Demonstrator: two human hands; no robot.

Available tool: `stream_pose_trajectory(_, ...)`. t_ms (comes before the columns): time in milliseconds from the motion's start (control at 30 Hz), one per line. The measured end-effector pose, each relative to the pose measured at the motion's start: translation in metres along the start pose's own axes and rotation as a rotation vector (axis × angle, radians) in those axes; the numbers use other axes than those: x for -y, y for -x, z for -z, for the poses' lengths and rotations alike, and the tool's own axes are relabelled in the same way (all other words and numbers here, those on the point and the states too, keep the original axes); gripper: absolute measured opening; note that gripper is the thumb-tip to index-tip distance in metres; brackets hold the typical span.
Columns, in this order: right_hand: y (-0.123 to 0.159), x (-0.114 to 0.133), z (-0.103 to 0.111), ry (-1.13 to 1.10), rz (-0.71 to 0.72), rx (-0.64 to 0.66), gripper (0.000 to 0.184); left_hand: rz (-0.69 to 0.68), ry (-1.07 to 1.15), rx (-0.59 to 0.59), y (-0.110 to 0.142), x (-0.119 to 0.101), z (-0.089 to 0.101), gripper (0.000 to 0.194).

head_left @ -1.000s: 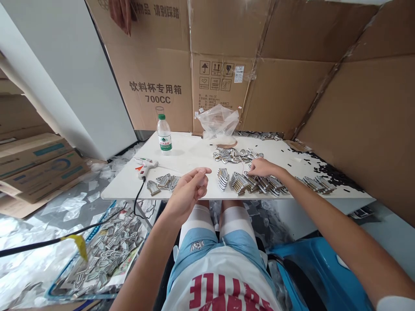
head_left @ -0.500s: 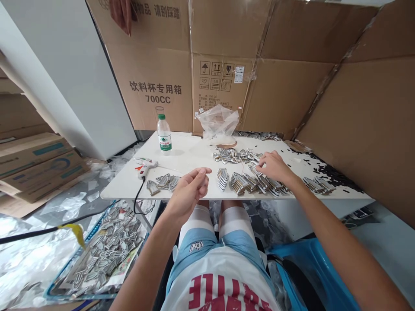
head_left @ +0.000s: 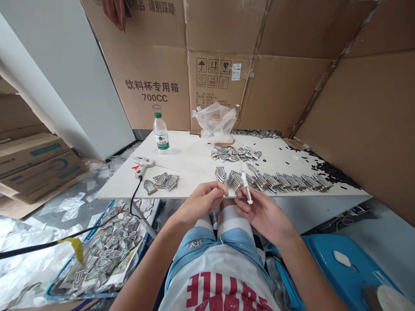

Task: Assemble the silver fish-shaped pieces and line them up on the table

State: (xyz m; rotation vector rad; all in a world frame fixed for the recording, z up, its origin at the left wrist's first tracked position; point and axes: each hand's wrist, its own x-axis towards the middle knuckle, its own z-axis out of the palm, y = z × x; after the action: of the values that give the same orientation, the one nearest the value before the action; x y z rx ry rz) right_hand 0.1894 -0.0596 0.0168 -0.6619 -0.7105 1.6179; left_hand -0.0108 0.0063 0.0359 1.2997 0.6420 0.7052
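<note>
My right hand [head_left: 266, 216] grips a small white-and-grey arch-shaped piece [head_left: 247, 188], turned edge-on, just over the table's front edge. Close by on its left, my left hand [head_left: 205, 201] has thumb and forefinger pinched together; anything between them is too small to make out. Behind the hands stands a short leaning stack of like pieces [head_left: 220, 173]. A long overlapping row of these pieces [head_left: 285, 181] runs rightward along the front of the table. Farther back lies a loose heap of them [head_left: 233, 153].
A white glue gun [head_left: 142, 167] with a black cord lies left, near a small pile of pieces [head_left: 162, 181]. Behind are a water bottle [head_left: 161, 134] and a plastic bag [head_left: 215, 121]. Black bits [head_left: 333, 172] cover the right side. A blue-rimmed basket [head_left: 61, 276] of pieces stands lower left.
My right hand has come from the row and heap back toward my body, now with a piece in it. My left hand has moved slightly right and down, nearer to it.
</note>
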Motion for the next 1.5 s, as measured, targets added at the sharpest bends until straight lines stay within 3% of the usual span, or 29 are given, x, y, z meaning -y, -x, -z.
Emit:
stream_pose_trajectory(167, 0.002, -0.020, -0.012, -0.324, -0.197, 0.129, 0.020, -0.120, -0.245, -0.091, -0.005, 0.009, -0.007, 0.019)
stream_pose_trajectory(400, 0.002, -0.031, -0.015, -0.458, -0.227, 0.170, 0.018, -0.186, -0.168, 0.002, -0.004, 0.008, -0.002, 0.046)
stream_pose_trajectory(533, 0.002, -0.035, -0.015, -0.431, -0.222, 0.148, 0.017, -0.154, -0.098, 0.135, 0.000, 0.001, -0.003, 0.049)
stream_pose_trajectory(733, 0.002, -0.038, -0.009, -0.172, -0.282, 0.129, 0.029, -0.127, -0.108, 0.036, -0.004, 0.005, -0.003, 0.038)
stream_pose_trajectory(833, 0.002, -0.036, -0.007, 0.032, -0.208, 0.045, 0.041, -0.140, -0.119, 0.002, -0.006, 0.007, -0.002, 0.036)
stream_pose_trajectory(933, 0.004, -0.033, -0.009, 0.291, -0.006, -0.079, 0.052, -0.149, -0.078, -0.034, -0.006, 0.007, -0.003, 0.035)
stream_pose_trajectory(1033, 0.006, -0.033, -0.011, 0.451, 0.113, -0.112, 0.054, -0.122, -0.031, -0.020, -0.007, 0.007, -0.006, 0.038)
stream_pose_trajectory(1333, 0.005, -0.047, -0.021, 0.253, 0.148, -0.120, 0.050, -0.104, 0.074, -0.012, -0.002, 0.009, -0.020, 0.044)
stream_pose_trajectory(1500, 0.003, -0.055, -0.025, 0.133, 0.170, -0.158, 0.042, -0.129, 0.064, -0.115, -0.001, 0.011, -0.030, 0.046)
